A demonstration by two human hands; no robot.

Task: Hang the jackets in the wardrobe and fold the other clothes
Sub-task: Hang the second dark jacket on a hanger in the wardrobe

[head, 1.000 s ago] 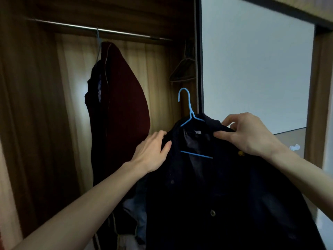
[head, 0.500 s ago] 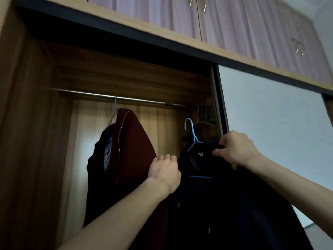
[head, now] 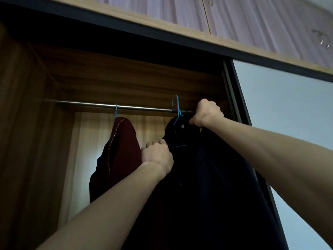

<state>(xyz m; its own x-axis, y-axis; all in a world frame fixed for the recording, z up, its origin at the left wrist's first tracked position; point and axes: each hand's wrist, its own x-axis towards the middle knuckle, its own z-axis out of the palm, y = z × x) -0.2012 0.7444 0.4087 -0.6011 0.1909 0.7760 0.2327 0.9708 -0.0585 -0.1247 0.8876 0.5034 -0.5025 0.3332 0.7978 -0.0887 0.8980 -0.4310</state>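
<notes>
A dark navy jacket (head: pixel 212 177) hangs on a blue wire hanger (head: pixel 177 112), whose hook reaches up to the metal rail (head: pixel 86 104) of the open wardrobe. My right hand (head: pixel 207 113) grips the jacket's collar at the right shoulder, just under the rail. My left hand (head: pixel 156 156) grips the jacket's left shoulder edge, lower down. I cannot tell if the hook sits over the rail or in front of it. A dark red zip jacket (head: pixel 120 152) hangs on its own blue hanger (head: pixel 115 110) to the left.
The wardrobe's wooden side wall (head: pixel 27 141) stands at the left. A pale sliding door (head: pixel 288 114) with a dark frame closes the right side. Upper cabinet doors (head: pixel 234 17) with small handles run overhead.
Both hands have lifted the navy jacket and its hanger up to rail height. The view has tilted upward with them.
</notes>
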